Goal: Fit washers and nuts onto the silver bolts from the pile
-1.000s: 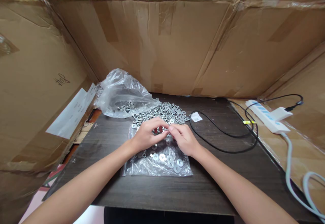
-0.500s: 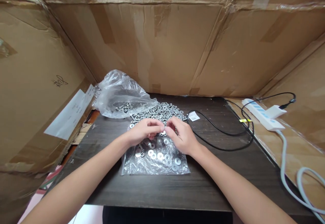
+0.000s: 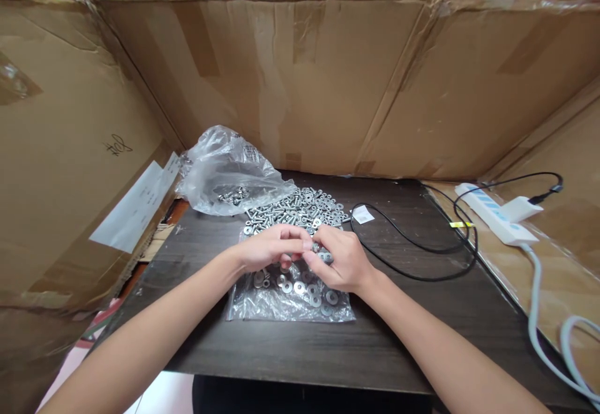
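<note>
My left hand (image 3: 275,245) and my right hand (image 3: 341,256) meet over the near side of a pile of metal screws and washers (image 3: 293,207). Thumb and fingers are pinched together on both hands, fingertips touching. A small metal piece seems to sit between them, mostly hidden by the fingers. Beneath my hands lies a flat clear zip bag (image 3: 285,311) with loose flat washers (image 3: 299,287) and a few small fasteners on it or inside it; I cannot tell which.
A crumpled clear plastic bag (image 3: 229,167) with more screws lies at the back left. A black cable (image 3: 398,242) loops over the dark table (image 3: 281,354) beside a small white paper (image 3: 362,214). At right is a white power strip (image 3: 494,212). Cardboard walls (image 3: 328,89) enclose the table.
My hands have come slightly nearer to me, and the right fingers have curled further in. The whole view has shifted a little to the right.
</note>
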`<state>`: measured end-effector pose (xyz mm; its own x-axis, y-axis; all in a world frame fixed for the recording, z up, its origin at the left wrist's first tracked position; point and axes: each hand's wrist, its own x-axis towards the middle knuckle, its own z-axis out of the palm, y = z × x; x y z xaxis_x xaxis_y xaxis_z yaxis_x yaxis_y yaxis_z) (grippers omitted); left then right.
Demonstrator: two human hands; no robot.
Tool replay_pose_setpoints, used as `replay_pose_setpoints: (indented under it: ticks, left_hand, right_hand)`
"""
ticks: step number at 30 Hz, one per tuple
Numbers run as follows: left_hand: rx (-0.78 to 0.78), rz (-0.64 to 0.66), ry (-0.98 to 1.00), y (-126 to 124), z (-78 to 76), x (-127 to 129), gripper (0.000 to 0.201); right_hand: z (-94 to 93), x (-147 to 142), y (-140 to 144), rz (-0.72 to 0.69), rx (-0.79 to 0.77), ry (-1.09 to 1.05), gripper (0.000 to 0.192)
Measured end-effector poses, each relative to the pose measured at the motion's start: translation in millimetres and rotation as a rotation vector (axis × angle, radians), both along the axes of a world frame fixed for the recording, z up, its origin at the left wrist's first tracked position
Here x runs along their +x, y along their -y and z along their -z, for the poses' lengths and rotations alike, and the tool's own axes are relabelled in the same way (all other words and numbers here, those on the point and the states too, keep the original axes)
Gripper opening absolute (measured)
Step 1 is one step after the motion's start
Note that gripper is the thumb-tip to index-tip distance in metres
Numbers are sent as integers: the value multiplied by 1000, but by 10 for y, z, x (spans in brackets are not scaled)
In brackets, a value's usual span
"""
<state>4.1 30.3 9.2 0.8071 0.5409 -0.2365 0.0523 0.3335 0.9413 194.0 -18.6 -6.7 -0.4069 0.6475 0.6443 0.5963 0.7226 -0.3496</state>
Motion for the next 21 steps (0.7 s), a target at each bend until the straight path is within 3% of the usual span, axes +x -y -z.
replay_pose_setpoints:
  ticks: [6, 9, 12, 14, 16, 19, 21]
  left_hand:
    - [251, -195, 0, 41, 111, 130, 21]
    - [559, -339, -80, 82, 151, 168, 18]
    - [1055, -439, -155, 96, 195, 139, 11]
    - [1350, -407, -184, 84, 217, 98, 12]
    - [1559, -350, -207, 66, 225, 61, 14]
    - [1660, -315, -230, 57, 207, 45, 15]
    - [1517, -332, -217, 64, 181, 61, 14]
  right_hand:
    - [77, 2, -43, 190, -116, -111, 35]
    - [109, -60, -42, 244, -298, -246, 42]
    - [137, -140, -62, 164, -782, -551, 51]
    - [143, -174, -83, 80, -1168, -756, 51]
    - [135, -180, -100, 33, -1393, -858, 48]
    - [107, -149, -108, 18, -1419, -841, 46]
    - [87, -117, -104, 41, -1337, -743, 51]
